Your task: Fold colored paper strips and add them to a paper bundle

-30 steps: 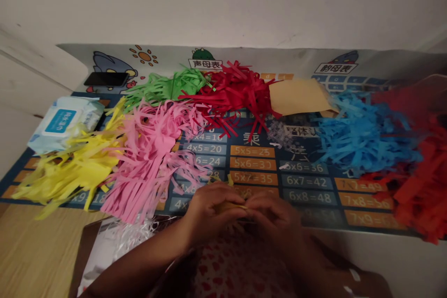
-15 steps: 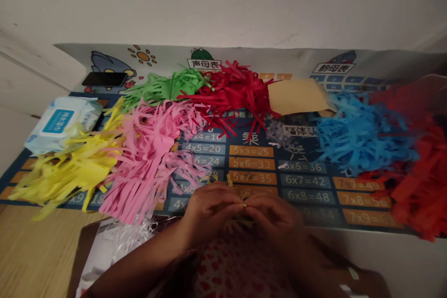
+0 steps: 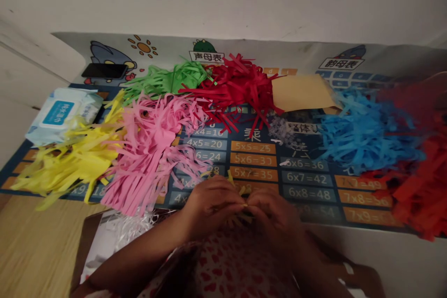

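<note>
Yellow fringed strips (image 3: 239, 219) hang below and poke out above my two hands at the table's near edge. My left hand (image 3: 213, 202) pinches the yellow strips between thumb and fingers. Against it, nearly fingertip to fingertip, my right hand (image 3: 272, 209) pinches the same yellow piece. The pinched part is small and mostly covered by the fingers. Left of my hands lies a pink fringed bundle (image 3: 150, 149), with a yellow fringed bundle (image 3: 84, 158) beyond it.
Green (image 3: 167, 81), dark red (image 3: 240, 88), blue (image 3: 363, 130) and bright red (image 3: 426, 186) fringed bundles lie on the printed mat (image 3: 307, 193). Also there are tan paper (image 3: 303, 93), clear beads (image 3: 282, 130), a wipes pack (image 3: 61, 114) and a phone (image 3: 104, 71). White strands (image 3: 134, 230) lie below.
The view has shifted slightly, so the table items sit a little higher. Both hands keep their pinch, and more yellow strip shows above and between them.
</note>
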The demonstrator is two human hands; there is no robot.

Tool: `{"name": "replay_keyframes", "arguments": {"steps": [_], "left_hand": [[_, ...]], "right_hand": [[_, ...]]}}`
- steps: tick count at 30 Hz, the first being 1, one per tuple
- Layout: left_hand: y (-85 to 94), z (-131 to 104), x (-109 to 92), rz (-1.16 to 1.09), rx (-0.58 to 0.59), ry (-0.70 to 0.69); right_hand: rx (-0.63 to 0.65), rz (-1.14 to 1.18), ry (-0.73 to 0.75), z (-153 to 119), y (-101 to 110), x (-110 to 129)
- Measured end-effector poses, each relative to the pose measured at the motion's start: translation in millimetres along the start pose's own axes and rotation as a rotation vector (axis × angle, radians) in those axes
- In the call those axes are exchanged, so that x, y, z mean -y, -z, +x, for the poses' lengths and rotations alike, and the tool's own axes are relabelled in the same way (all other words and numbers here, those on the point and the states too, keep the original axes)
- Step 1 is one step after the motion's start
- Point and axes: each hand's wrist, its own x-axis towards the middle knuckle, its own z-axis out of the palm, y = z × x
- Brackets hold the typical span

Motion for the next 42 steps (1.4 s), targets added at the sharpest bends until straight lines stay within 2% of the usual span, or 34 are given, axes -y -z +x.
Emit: {"name": "replay_keyframes", "arguments": {"steps": [2, 4, 7, 9, 12, 15, 19, 23, 27, 30, 32, 37, 39, 42], "left_hand": [[-1.4, -0.1, -0.4, 0.024, -0.008, -0.016], [-2.5, -0.4, -1.1, 0.145, -0.029, -0.07], [-1.8, -1.5, -1.7, 0.378, -0.049, -0.193], [-0.1, -2.4, -0.7, 0.453, -0.025, -0.257], [1.3, -2.6, 2.9, 0.446, -0.004, -0.304], [-0.3, -1.3, 5.8, 0.377, -0.043, -0.301], [-4.0, -1.4, 6.2, 0.364, -0.07, -0.275], [-3.8, -3.3, 5.0, 0.4, -0.068, -0.295], [0.4, -2.7, 3.4, 0.419, -0.041, -0.255], [3.6, -1.9, 2.5, 0.439, 0.004, -0.301], [4.8, -2.5, 2.3, 0.426, 0.038, -0.342], [7.1, -9.6, -0.5, 0.417, 0.02, -0.361], [9.6, -13.7, -3.0, 0.46, -0.024, -0.339], [12.5, -20.8, -6.5, 0.497, -0.08, -0.336]], "right_hand": [[-0.004, -0.037, 0.026, -1.3, -1.5, -0.4], [-0.008, -0.037, 0.019, -2.8, -3.9, -1.1], [0.004, 0.041, -0.057, -4.7, -8.2, -1.9], [0.01, 0.122, -0.139, -5.4, -10.8, -2.5], [0.054, 0.326, -0.291, -5.6, -13.7, -4.8], [0.106, 0.586, -0.448, -5.9, -16.7, -8.7], [0.11, 0.765, -0.54, -7.4, -22.7, -15.5], [0.102, 0.805, -0.552, -7.3, -27.4, -20.8], [0.082, 0.513, -0.427, -4.4, -22.1, -15.6], [0.084, 0.358, -0.306, -4.0, -16.7, -9.2], [0.107, 0.384, -0.317, -6.0, -16.3, -8.3], [0.189, 0.753, -0.561, -16.3, -22.0, -15.9], [0.114, 0.717, -0.542, -20.0, -22.1, -17.8], [0.005, 0.551, -0.428, -24.9, -21.0, -14.8]]}}
